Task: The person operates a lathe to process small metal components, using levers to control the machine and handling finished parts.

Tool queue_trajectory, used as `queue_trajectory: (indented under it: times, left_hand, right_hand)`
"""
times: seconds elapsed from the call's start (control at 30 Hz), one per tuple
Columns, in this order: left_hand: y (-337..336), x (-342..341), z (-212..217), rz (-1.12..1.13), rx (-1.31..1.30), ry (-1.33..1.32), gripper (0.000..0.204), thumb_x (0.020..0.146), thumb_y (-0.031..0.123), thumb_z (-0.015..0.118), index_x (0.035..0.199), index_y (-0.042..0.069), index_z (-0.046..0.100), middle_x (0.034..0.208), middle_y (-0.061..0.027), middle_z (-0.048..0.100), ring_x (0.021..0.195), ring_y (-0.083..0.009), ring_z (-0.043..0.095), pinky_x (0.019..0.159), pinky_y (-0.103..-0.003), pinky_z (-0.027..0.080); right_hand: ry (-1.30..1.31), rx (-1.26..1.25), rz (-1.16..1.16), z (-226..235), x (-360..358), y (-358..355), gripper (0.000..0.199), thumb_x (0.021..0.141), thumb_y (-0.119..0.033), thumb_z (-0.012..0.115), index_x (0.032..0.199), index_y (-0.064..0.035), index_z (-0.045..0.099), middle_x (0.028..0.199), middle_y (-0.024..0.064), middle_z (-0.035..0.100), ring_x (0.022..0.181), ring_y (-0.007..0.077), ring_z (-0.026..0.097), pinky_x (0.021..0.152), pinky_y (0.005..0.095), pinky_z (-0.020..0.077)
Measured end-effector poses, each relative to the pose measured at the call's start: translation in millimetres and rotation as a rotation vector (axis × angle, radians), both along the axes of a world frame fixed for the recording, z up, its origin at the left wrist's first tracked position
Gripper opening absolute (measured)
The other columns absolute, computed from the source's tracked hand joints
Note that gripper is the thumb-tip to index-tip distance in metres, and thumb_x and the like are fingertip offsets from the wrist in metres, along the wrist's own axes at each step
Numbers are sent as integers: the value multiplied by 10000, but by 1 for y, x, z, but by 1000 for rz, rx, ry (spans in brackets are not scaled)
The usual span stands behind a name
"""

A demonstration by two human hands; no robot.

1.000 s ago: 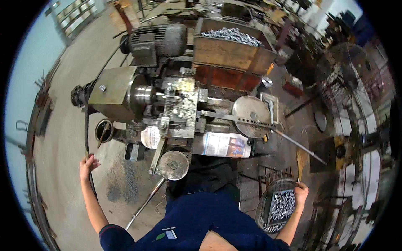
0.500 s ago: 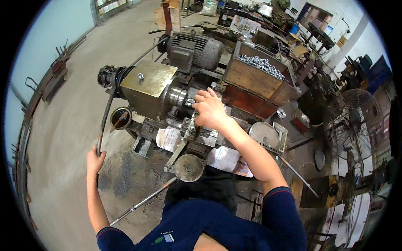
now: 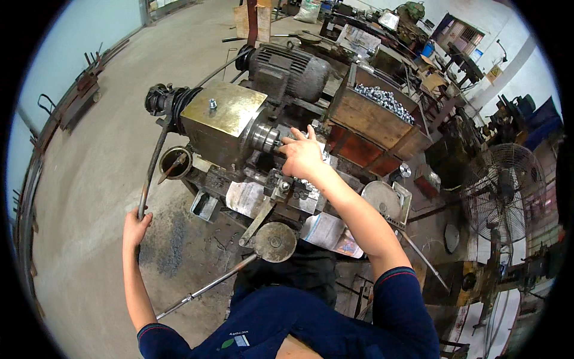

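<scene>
My left hand is closed round the lower end of a long metal lever, which runs up to the black pulley end of a lathe-like machine. My right hand reaches over the machine with its fingers spread. Its fingertips are close to the front of the shiny round chuck. Whether a small part lies under the fingertips, I cannot make out. The chuck projects from a boxy headstock with a brassy top plate, where a small metal fitting stands upright.
A wooden bin of small metal parts stands behind my right hand, beside an electric motor. A pot with a brush hangs near the lever. Closer to me are a round plate and a long rod. A caged fan is at right.
The whole view has shifted, so the machine appears farther right. My right hand's fingers are spread wider near the chuck. My left hand keeps its hold on the lever.
</scene>
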State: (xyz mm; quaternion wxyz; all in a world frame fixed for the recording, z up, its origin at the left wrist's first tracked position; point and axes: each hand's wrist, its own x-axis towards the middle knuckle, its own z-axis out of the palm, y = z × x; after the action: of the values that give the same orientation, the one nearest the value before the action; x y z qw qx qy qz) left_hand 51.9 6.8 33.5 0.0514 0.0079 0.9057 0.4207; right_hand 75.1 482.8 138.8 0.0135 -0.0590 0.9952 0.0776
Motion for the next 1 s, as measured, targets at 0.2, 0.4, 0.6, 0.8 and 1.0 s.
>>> queue_trajectory:
  times: [0.2,0.4,0.6,0.8,1.0]
  left_hand:
    - [-2,-2,-2,8,-70,12,297,778,139,620,1006,-45,573,681,-63,586,594,-132,572,559,-276,467]
    - [-1,1,1,25,-82,59,278,758,180,630,924,-38,589,597,-79,572,537,-147,565,528,-302,442]
    - [7,4,9,45,-100,78,250,755,187,634,862,-35,588,562,-84,565,516,-157,566,513,-314,436]
    - [-1,0,-4,34,-61,91,248,759,186,628,863,-35,587,565,-87,564,529,-153,579,516,-312,442]
    - [-2,1,1,49,-108,37,287,758,201,624,911,-39,582,601,-119,576,590,-203,606,562,-343,460]
  right_hand:
    - [22,-55,-20,-4,2,3,494,585,-290,663,1073,-214,650,1214,4,533,1300,260,311,1054,605,89]
    - [-54,-24,-73,4,5,-3,523,587,-223,638,1110,-237,627,1292,-11,488,1318,226,284,1061,572,123]
    - [45,-70,-15,-7,8,5,508,589,-269,672,1092,-209,635,1227,4,521,1301,243,306,1046,614,116]
    - [52,-71,5,-11,7,4,574,557,-266,698,1123,-210,614,1260,-1,496,1303,261,300,1043,617,131]
    - [-24,-84,-22,-2,5,0,559,596,-225,652,1152,-224,596,1310,7,465,1308,264,295,1044,614,110]
